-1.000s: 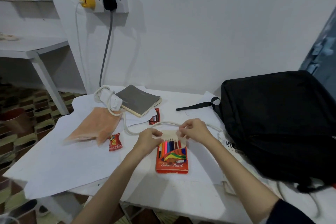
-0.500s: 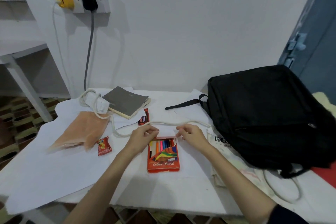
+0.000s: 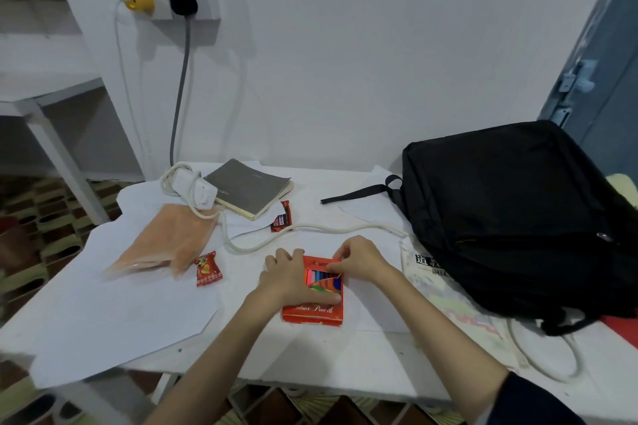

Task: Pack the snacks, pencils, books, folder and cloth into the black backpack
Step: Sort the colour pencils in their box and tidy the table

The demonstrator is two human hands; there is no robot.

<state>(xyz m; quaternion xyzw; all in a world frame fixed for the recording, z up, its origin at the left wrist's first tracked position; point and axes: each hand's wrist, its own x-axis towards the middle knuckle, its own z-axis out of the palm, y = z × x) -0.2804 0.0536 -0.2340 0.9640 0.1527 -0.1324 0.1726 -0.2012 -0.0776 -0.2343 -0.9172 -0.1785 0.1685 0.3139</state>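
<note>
Left hand (image 3: 290,281): fingers flat, pressing the pencil box (image 3: 313,307).
Right hand (image 3: 359,260): fingertips pinching the box's top flap.
Pencil box: flat orange cardboard on the white worktop (image 3: 310,362).
Backpack (image 3: 518,214): black fabric, right of the box.

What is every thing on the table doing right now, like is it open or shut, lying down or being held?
pencil box: lying flat, flap being closed
left hand: pressing flat on the box
right hand: pinching the box's top flap
black backpack: lying down, looks zipped shut
grey notebook: closed, flat
orange cloth: folded, in clear bag
red snack: sealed, flat
dark snack: sealed, flat
</note>
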